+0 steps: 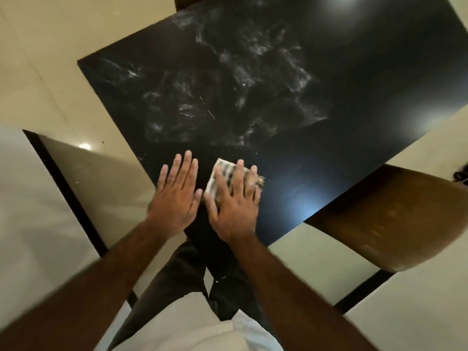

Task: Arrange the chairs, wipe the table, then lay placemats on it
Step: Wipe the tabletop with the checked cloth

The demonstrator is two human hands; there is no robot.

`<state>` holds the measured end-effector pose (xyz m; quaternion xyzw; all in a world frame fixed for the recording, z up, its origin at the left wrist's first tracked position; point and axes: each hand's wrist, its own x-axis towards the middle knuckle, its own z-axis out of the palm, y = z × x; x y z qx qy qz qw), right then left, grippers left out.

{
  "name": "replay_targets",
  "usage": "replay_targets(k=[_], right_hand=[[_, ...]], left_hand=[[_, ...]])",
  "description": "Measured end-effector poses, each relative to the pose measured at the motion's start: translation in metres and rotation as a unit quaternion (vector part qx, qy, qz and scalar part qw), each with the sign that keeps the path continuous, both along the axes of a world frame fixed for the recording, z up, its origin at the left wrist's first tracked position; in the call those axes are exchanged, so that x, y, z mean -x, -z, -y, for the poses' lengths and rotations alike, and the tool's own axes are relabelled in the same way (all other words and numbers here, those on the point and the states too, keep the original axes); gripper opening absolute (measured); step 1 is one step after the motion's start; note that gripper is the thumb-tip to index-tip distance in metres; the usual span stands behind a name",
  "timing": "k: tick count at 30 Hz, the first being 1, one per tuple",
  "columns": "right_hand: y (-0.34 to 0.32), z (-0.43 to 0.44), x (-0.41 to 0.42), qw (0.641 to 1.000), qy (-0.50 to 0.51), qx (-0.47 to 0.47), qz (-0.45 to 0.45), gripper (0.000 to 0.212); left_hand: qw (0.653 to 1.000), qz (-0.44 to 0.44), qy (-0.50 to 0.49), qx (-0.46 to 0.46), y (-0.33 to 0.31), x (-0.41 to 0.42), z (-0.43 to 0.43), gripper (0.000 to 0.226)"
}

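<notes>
Mid-wipe: right hand (234, 201), fingers flat, presses folded checked cloth (220, 173) on glossy black table (354, 79); left hand (177, 193) splayed flat beside cloth; whitish smears (228, 84) beyond cloth; placemats unlaid.

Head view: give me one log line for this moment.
step: wiping | right hand: pressing cloth | left hand: flat on table | smears: far side

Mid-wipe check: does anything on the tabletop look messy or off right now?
Yes. Cloudy whitish smears cover the middle of the black table, beyond the cloth that the right hand presses near the front edge. A few small white specks lie by the cloth. The cloth's right edge looks frayed.
</notes>
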<state>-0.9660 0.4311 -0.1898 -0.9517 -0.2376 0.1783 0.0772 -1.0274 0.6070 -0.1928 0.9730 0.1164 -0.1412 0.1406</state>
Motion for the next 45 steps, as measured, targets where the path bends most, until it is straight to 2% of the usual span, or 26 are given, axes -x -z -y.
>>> replay_targets(k=[4, 7, 9, 13, 17, 21, 24, 26, 28, 32, 35, 37, 41, 45], right_hand=[[0.0, 0.042, 0.039, 0.999, -0.052, 0.005, 0.004, 0.08], [-0.002, 0.096, 0.052, 0.999, -0.002, 0.027, 0.018, 0.078], [-0.002, 0.115, 0.028, 0.997, 0.053, 0.057, 0.026, 0.076], [0.006, 0.084, -0.059, 0.991, 0.119, 0.047, 0.036, 0.076], [0.011, 0.014, -0.092, 0.997, 0.064, 0.013, 0.039, 0.077], [0.006, -0.019, -0.056, 0.997, -0.065, -0.014, 0.024, 0.078], [0.006, 0.006, -0.024, 0.988, -0.153, -0.021, -0.012, 0.08], [0.006, 0.042, -0.009, 0.985, -0.173, -0.018, -0.025, 0.081], [0.007, 0.081, -0.007, 0.989, -0.147, -0.012, -0.017, 0.081], [0.006, 0.124, -0.056, 0.999, 0.003, 0.048, 0.023, 0.078], [0.008, 0.103, -0.113, 0.993, 0.099, 0.047, 0.034, 0.077], [0.012, 0.071, -0.139, 0.993, 0.106, 0.029, 0.049, 0.075], [0.016, 0.005, -0.14, 0.997, 0.031, -0.002, 0.067, 0.075], [0.01, 0.015, -0.099, 0.994, -0.098, -0.023, 0.033, 0.076]], left_hand=[[0.999, -0.02, 0.027, -0.006, 0.006, 0.009, -0.002, 0.082], [0.999, -0.02, 0.008, -0.033, 0.007, 0.007, 0.006, 0.087], [0.999, -0.03, -0.002, -0.042, 0.007, 0.005, 0.01, 0.089], [0.997, -0.063, -0.002, -0.048, 0.006, 0.002, 0.01, 0.091], [0.997, -0.068, 0.002, -0.04, 0.001, 0.0, 0.01, 0.096], [0.997, -0.07, 0.031, 0.015, -0.003, 0.001, 0.002, 0.129], [0.993, -0.099, 0.06, 0.029, -0.004, 0.001, -0.004, 0.162], [0.987, -0.144, 0.065, 0.033, -0.006, -0.002, -0.006, 0.178], [0.982, -0.178, 0.057, 0.03, -0.009, -0.005, -0.005, 0.186], [0.979, -0.197, 0.041, 0.032, -0.011, -0.009, -0.004, 0.19], [0.979, -0.199, 0.031, 0.039, -0.014, -0.011, -0.002, 0.191], [0.978, -0.204, 0.022, 0.042, -0.016, -0.013, 0.0, 0.191], [0.975, -0.216, -0.018, 0.043, -0.027, -0.025, 0.019, 0.194], [0.978, -0.209, -0.017, 0.01, -0.031, -0.048, 0.061, 0.187]])
